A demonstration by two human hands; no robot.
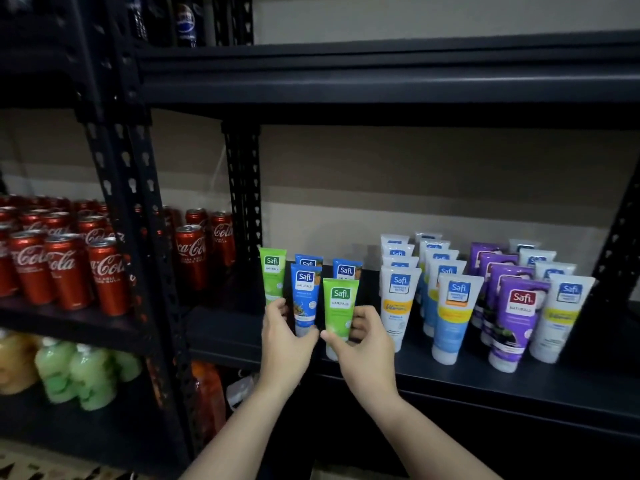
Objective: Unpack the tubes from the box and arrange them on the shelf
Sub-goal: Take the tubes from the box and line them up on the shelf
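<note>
A black metal shelf (450,372) is seen from the head view, with two bare hands raised to its front edge. The left hand (282,344) is closed around the base of a blue plastic tube (305,299) standing cap-down; its fingertips also touch the foot of a green plastic tube (273,276) just behind and to the left of that grip. The right hand (363,351) is grasping the lower part of a second green plastic tube (340,308), pinched between thumb and fingers, at the shelf front. Two more blue tubes (347,270) stand just behind both grips. To the right of the right grip, rows of white, light-blue and purple tubes (519,317) are lined front to back. Left of the left grip, beyond an upright post, red drink cans (65,268) are stacked. The box is not in view.

The step appears to be straightening the small tubes into rows. It is best done by seating each cap flat, keeping the grips low, turning labels forward, and releasing gently so that neighbouring tubes are not toppled.
</note>
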